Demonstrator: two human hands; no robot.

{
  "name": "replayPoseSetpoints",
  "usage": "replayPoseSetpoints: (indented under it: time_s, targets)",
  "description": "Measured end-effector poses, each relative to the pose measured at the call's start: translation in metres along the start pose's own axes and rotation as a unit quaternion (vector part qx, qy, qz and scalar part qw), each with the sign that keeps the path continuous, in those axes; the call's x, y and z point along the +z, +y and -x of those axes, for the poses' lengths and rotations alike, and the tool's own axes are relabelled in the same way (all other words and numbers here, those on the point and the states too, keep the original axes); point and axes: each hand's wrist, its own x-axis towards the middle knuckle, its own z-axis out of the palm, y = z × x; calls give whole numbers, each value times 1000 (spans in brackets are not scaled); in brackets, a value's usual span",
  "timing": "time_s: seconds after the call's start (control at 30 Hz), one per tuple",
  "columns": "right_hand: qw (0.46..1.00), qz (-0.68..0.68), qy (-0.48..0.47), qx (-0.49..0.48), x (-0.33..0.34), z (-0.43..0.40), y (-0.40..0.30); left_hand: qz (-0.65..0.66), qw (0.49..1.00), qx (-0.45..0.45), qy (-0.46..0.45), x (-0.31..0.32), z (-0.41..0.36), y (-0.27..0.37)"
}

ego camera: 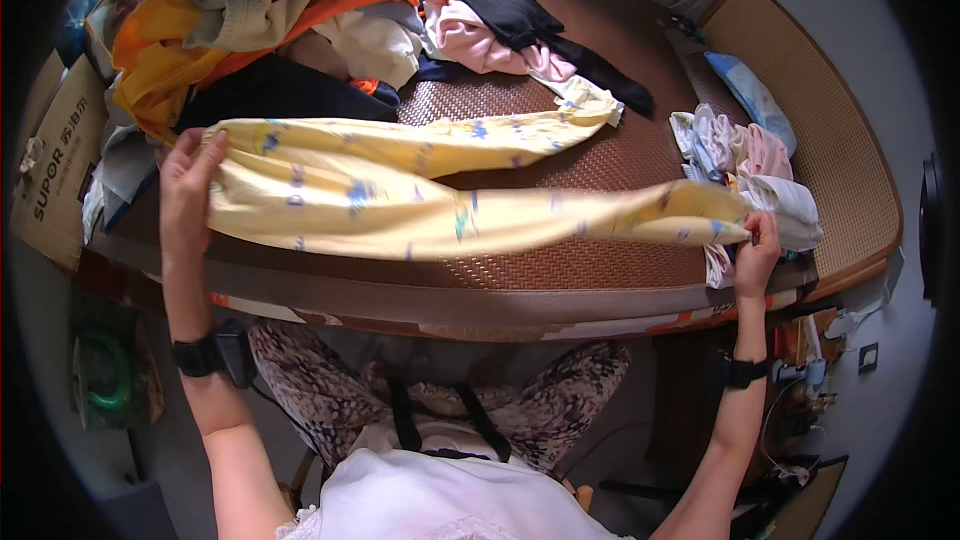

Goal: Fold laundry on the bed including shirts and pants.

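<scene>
A pair of yellow printed trousers [420,214] is stretched sideways above a bed with a brown woven mat [495,270]. My left hand [187,172] grips the waist end, thumb on top. My right hand [759,240] pinches the end of the nearer leg at the right. The farther leg lies across the mat, its cuff near a pink garment [480,37] and a black garment [495,4]. Just beyond my right hand, folded clothes [780,202] are stacked at the bed's right end. The nearer leg is partly blurred.
A large heap of loose clothes [300,22] covers the far left of the bed. A cardboard box [56,165] stands at the left edge. At the right rises a woven headboard [832,127], with a blue and white pillow [750,97] beside it.
</scene>
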Motion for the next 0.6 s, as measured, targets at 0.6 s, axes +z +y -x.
replayPoseSetpoints:
  time_s: [0.6]
  targets:
    - [868, -127, -210, 431, 46, 42, -13, -49, 977, -189, -84, -47, 47, -55]
